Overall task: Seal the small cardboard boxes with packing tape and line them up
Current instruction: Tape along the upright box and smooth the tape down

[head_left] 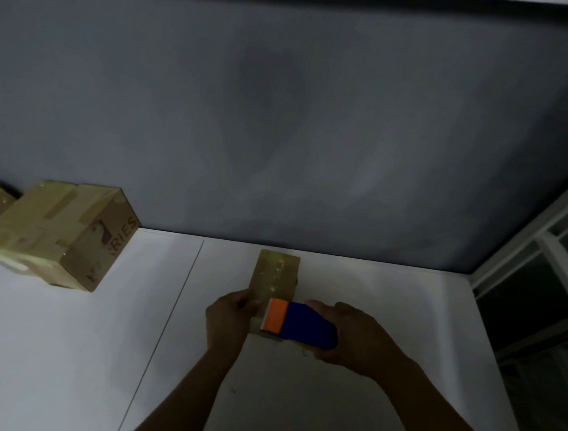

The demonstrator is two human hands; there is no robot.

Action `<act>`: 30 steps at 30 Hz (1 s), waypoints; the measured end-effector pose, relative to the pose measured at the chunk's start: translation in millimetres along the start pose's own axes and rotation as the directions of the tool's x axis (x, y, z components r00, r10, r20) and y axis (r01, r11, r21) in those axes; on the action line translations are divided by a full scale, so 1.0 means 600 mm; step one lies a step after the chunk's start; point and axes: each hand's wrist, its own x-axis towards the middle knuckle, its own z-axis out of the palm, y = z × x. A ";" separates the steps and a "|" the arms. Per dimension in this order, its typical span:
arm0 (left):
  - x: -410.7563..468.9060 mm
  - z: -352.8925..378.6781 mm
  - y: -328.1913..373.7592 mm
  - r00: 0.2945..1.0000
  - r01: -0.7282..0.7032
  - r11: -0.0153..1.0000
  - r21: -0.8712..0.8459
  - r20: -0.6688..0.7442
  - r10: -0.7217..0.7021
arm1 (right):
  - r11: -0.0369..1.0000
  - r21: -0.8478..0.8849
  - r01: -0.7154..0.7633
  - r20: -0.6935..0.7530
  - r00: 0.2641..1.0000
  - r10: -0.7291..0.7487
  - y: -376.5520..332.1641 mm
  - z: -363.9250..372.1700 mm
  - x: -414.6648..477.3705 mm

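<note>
1. Left of the small box, bare white table is stretching open up to the big taped carton, sitting well apart.
2. Behind the small box, the grey wall is closing the way.
3. Right of it, table is running open toward the window frame.
4. At its near end, the left hand, the right hand and the tape dispenser are crowding the approach.
</note>
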 end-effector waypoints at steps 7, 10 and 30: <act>0.017 -0.002 -0.013 1.000 -0.009 1.000 0.014 0.025 0.009 | 0.998 0.045 -0.049 0.033 0.998 0.048 -0.014 0.013 -0.004; 0.022 0.000 -0.010 1.000 -0.004 1.000 0.010 0.031 0.004 | 1.000 0.000 -0.020 0.038 0.999 0.020 -0.015 0.005 -0.013; 0.018 0.000 -0.001 0.982 -0.187 0.978 0.089 0.035 0.184 | 0.989 -0.103 -0.106 0.042 0.993 0.111 0.045 -0.017 -0.062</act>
